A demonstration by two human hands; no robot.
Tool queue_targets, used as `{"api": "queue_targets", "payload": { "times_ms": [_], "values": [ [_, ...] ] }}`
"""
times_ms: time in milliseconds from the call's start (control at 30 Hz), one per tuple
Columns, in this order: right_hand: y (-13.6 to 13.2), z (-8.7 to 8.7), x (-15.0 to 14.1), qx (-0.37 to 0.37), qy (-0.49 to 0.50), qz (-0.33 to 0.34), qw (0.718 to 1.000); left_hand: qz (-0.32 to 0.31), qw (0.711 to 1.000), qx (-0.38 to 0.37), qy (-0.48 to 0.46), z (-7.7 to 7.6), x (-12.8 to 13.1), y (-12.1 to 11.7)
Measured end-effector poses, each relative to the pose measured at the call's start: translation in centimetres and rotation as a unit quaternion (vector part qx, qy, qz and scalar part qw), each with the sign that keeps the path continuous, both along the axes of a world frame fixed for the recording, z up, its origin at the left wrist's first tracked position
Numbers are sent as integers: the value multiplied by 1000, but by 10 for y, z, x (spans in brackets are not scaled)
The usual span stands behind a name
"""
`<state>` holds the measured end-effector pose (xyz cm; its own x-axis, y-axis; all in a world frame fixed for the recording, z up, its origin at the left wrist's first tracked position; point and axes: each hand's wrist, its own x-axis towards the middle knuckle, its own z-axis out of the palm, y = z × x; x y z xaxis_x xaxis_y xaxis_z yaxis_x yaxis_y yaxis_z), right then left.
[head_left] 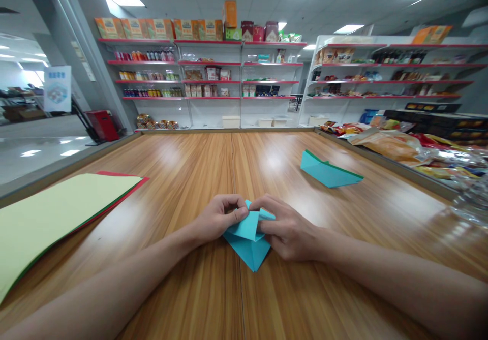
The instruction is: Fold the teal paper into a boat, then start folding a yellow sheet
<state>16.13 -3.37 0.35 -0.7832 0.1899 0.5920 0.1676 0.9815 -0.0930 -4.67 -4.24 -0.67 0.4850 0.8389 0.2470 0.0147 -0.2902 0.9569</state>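
Between my two hands is a folded sheet of light blue paper [249, 251], its pointed corner toward me and several creased flaps on top. My left hand [221, 217] pinches its upper left edge between thumb and fingers. On the right side, my right hand [287, 228] grips the paper, with a finger tucked at a raised flap. Part of the folds lies hidden behind the fingers. Farther off to the right, a folded paper boat [330, 173], light blue with a green edge, rests on the wooden table [183, 177].
At the left lies a stack of coloured paper [68, 203], pale yellow on top with green and red below. Packaged snacks [396, 147] and clear plastic [475, 200] sit along the right edge. Stocked shelves [206, 63] stand beyond the table's far edge.
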Motion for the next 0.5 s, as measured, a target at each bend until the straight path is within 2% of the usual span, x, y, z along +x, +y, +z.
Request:
{"api": "queue_targets", "payload": {
  "times_ms": [67, 167, 233, 300, 400, 500],
  "values": [
    [2, -3, 0, -2, 31, -16, 999, 35, 999, 27, -4, 1, -1, 0],
    [7, -9, 0, -22, 75, -42, 996, 76, 983, 161, 31, 0, -6, 2],
    [11, -12, 0, -43, 97, -71, 992, 57, 954, 277, 100, -3, -8, 5],
    [13, -14, 1, -50, 123, -116, 984, 40, 923, 350, 153, -7, -9, 7],
    [13, -15, 1, -58, 191, -176, 964, 59, 901, 386, 187, -11, -7, 7],
    [12, -12, 2, -58, 221, -161, 960, 75, 894, 392, 204, -12, -7, 6]
  ]
}}
